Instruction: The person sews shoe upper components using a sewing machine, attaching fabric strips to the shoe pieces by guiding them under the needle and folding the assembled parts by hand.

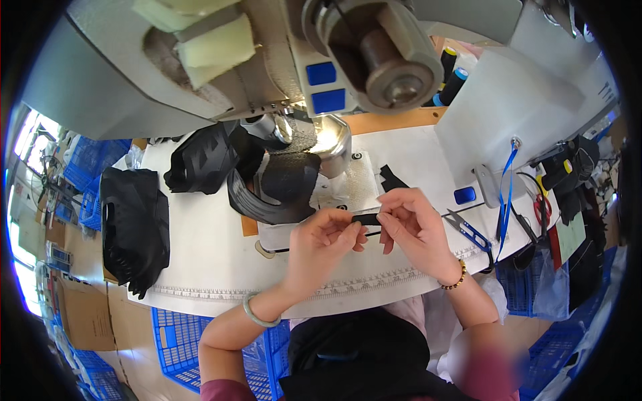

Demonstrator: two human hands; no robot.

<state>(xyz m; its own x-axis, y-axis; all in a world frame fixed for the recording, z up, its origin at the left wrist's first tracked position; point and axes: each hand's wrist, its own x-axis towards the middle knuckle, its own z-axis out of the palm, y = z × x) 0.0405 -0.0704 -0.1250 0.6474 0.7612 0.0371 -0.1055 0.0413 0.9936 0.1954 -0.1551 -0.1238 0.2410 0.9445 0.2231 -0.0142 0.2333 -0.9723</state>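
Short black fabric strip: above white curved worktable. Left hand, right hand: partly curled, thumb and fingers pinching opposite ends, likely keeping strip straight. Blue-handled metal scissors: right, seemingly for easy reach.

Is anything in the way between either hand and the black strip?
Nothing visible: the left hand and right hand both already hold the black strip, a short stretch showing uncovered between their fingers.
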